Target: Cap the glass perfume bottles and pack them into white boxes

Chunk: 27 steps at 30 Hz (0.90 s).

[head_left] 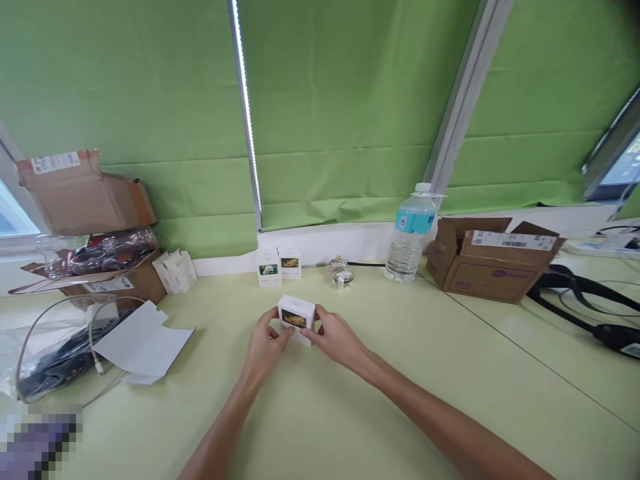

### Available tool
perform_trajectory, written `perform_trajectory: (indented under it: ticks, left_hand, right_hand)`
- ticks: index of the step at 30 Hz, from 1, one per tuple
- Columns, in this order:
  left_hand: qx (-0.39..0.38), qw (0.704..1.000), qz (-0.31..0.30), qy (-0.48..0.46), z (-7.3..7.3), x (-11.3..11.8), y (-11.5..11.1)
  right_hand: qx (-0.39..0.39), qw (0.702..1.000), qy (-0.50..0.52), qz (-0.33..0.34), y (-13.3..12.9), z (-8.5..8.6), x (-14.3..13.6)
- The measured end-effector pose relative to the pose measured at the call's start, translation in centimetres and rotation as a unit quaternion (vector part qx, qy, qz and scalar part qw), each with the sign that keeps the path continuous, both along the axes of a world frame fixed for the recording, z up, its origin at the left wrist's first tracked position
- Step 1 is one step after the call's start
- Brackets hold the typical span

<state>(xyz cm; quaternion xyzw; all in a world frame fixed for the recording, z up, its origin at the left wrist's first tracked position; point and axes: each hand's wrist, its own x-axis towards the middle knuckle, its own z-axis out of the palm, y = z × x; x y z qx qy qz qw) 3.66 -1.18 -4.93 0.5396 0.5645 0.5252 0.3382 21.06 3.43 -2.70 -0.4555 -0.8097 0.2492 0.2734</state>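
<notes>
A small white box [297,306] with a picture of yellow flowers on its front is held upright just over or on the table, which of the two I cannot tell. My left hand [267,339] grips its left side, and my right hand [336,335] grips its right side, with both thumbs on the front. Behind it, against the wall, stand two similar white boxes, one with a white-flower picture [269,269] and one with a yellow-flower picture [291,264]. Right of these sits a small clear glass bottle with a silvery cap [341,273].
At the left are stacked cardboard boxes [87,200], folded white cartons [175,271], a white sheet [143,343] and bagged cables [65,360]. A large water bottle [406,243] and an open cardboard box [493,267] stand at the right, near black straps [595,327].
</notes>
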Motion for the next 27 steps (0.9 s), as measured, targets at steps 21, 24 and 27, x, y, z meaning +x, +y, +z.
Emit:
perform_trajectory:
  ticks: [21, 24, 27]
  left_hand:
    - [-0.051, 0.997, -0.01, -0.057, -1.9, -1.3, 1.1]
    - [-0.052, 0.997, -0.009, -0.056, -2.0, -1.3, 1.2]
    - [-0.053, 0.997, -0.007, -0.056, -2.1, -1.3, 1.4]
  right_hand:
    - [0.043, 0.996, -0.034, -0.072, 9.7, -2.3, -0.5]
    - [0.042, 0.995, -0.033, -0.088, 11.7, -2.5, -1.6]
    - [0.042, 0.993, -0.035, -0.102, 13.5, -2.3, -2.8]
